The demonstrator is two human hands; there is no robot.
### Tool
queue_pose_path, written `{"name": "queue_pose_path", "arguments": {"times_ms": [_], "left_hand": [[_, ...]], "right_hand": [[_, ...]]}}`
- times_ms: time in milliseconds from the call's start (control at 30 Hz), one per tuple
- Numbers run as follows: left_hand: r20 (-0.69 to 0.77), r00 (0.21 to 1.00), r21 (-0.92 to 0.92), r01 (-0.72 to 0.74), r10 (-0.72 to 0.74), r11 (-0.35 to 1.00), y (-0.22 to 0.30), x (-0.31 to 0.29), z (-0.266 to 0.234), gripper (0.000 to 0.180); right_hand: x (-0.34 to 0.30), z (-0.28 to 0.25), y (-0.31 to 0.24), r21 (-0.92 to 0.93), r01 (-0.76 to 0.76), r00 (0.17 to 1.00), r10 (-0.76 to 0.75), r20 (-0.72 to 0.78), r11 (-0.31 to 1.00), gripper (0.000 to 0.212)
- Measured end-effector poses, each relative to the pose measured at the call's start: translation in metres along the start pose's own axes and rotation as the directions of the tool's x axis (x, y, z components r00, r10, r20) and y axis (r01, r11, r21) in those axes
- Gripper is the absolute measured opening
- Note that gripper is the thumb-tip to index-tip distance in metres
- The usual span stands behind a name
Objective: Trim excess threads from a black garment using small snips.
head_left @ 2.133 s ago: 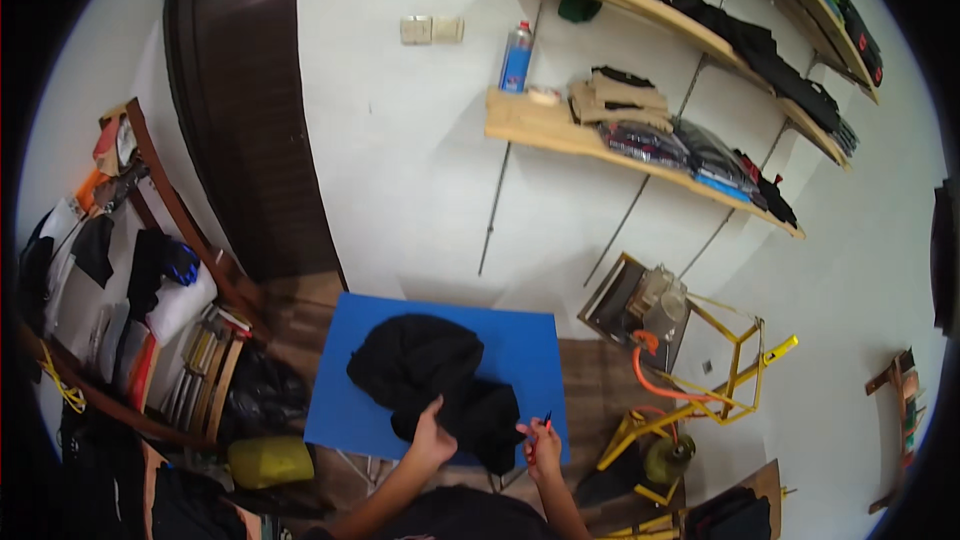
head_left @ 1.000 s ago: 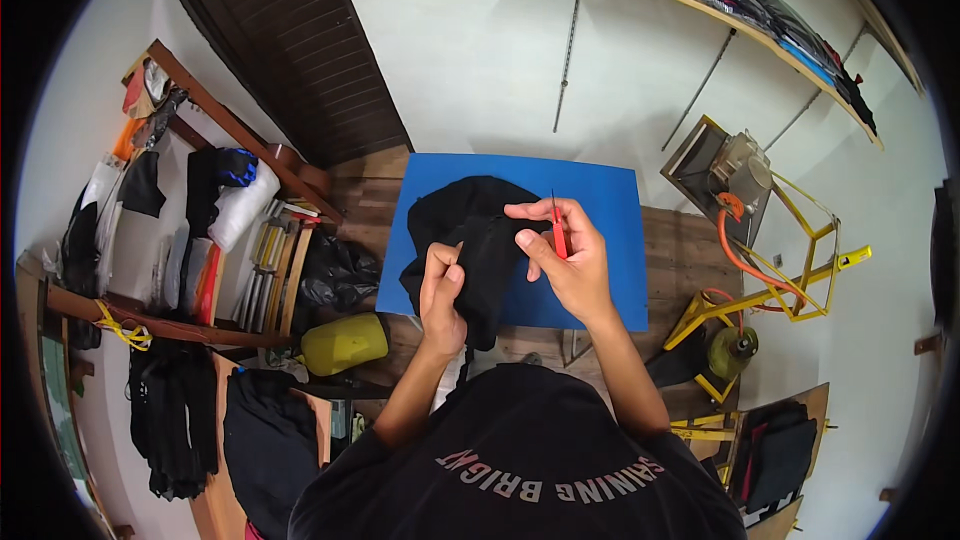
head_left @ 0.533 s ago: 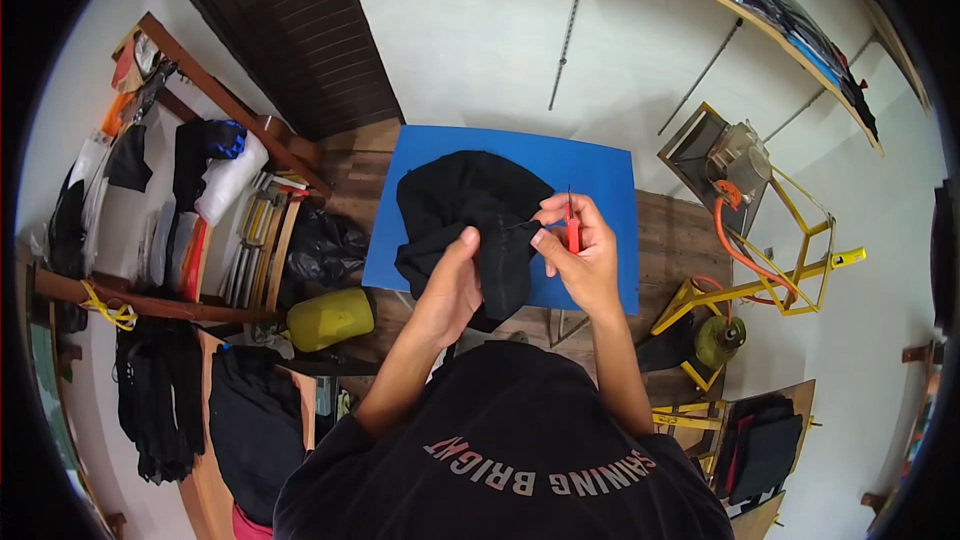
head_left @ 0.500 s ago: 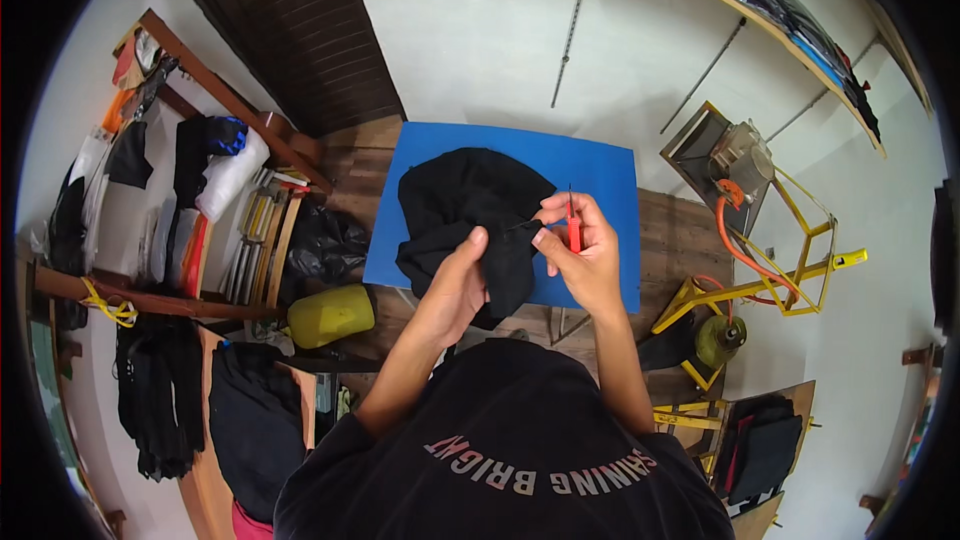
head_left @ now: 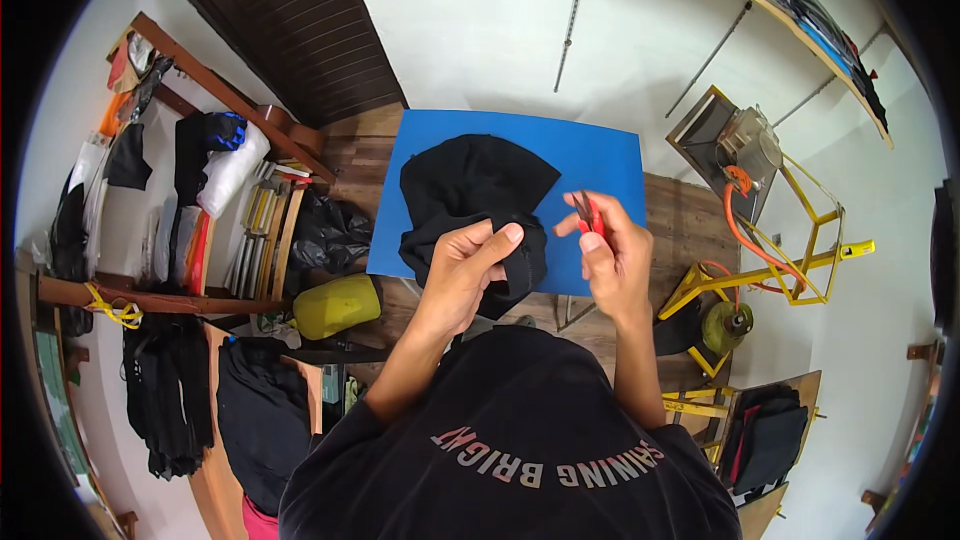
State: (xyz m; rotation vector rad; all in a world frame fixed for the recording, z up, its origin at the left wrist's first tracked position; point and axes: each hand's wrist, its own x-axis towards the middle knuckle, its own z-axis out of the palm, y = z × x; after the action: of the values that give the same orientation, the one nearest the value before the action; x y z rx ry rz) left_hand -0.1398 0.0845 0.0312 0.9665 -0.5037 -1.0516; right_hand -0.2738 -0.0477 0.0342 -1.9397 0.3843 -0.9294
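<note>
A piece of black fabric, bunched at its near end, lies across the blue table. My left hand pinches the near edge of it between thumb and fingers. To the right and apart from the cloth, my right hand holds small red-handled thread snips, their dark blades pointing up and away from me. The right fingers wrap round the handles, with the thumb lying along them.
Left stands a shelf rack with bags and cloth, near a black plastic bag and a yellow-green container. On the right are a yellow metal frame, an orange hose and a green gas cylinder. Folded dark clothes lie lower right.
My right hand has drawn away from the fabric to the right, taking the snips with it. My left hand has shifted slightly right, still pinching the cloth.
</note>
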Motion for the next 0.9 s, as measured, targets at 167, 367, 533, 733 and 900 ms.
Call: {"name": "queue_pose_path", "arguments": {"times_ms": [167,367,533,733,900], "left_hand": [[-0.045,0.998,-0.012,-0.035,0.035,0.999,-0.003,0.002,0.002,0.013],[-0.1,0.995,0.014,-0.018,0.019,1.0,0.008,-0.004,0.021,0.012],[-0.089,0.996,0.005,-0.015,0.016,1.0,0.001,-0.005,0.013,0.017],[-0.024,0.998,0.011,-0.054,0.054,0.998,-0.001,-0.009,0.008,0.017],[-0.034,0.999,0.02,-0.041,0.042,0.999,0.003,-0.014,0.011,0.016]], "right_hand": [[-0.028,0.004,-0.033,-0.107,-0.213,0.968,0.195,-0.157,0.971,0.025],[-0.04,0.01,-0.04,-0.235,-0.077,0.994,0.055,-0.099,0.969,0.031],[-0.044,0.019,-0.038,-0.223,-0.094,0.988,0.064,-0.14,0.97,0.031],[-0.042,0.028,-0.038,-0.241,-0.061,0.989,0.026,-0.144,0.969,0.033],[-0.044,0.036,-0.035,-0.191,-0.059,0.985,0.026,-0.169,0.98,0.035]]}}
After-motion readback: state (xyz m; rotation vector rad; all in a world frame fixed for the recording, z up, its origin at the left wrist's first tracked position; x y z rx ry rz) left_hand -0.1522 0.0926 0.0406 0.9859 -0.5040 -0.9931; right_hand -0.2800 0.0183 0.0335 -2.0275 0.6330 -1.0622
